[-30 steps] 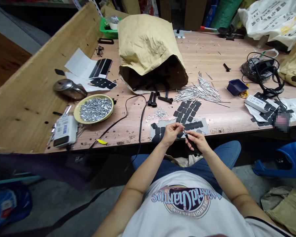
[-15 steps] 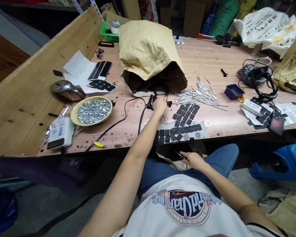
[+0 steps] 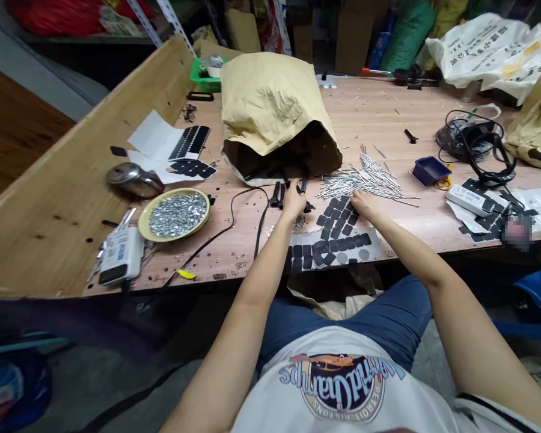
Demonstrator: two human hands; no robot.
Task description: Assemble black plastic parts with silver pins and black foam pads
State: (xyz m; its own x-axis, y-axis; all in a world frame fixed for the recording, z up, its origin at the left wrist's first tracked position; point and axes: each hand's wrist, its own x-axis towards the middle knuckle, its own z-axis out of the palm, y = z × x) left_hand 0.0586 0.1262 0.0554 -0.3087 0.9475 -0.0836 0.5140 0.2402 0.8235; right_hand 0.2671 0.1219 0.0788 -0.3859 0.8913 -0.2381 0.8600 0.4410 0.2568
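My left hand [image 3: 294,201] is at the mouth of a large brown paper bag [image 3: 268,102], its fingers closed around a black plastic part [image 3: 301,187]. More black plastic parts [image 3: 277,195] lie right beside it. My right hand [image 3: 364,204] reaches to the near edge of a loose pile of thin metal rods [image 3: 372,177]. Its fingers are drawn together at the rods, and what lies between the fingertips is hidden. Just under that hand are black adhesive pads [image 3: 336,218] in rows, with a backing sheet [image 3: 374,242] of more pads along the table edge.
To the left, a yellow bowl [image 3: 202,225] holds small metal pieces, near a white box-shaped device [image 3: 121,255] and a black cable [image 3: 225,225]. A small dark blue tray [image 3: 428,171] and a black headset-like strap [image 3: 489,159] lie right. An open bag [image 3: 338,307] hangs below the table edge.
My right hand has moved from over the bag at my lap up to the metal rods; the thin piece it held there no longer shows. My left hand stays by the paper bag.
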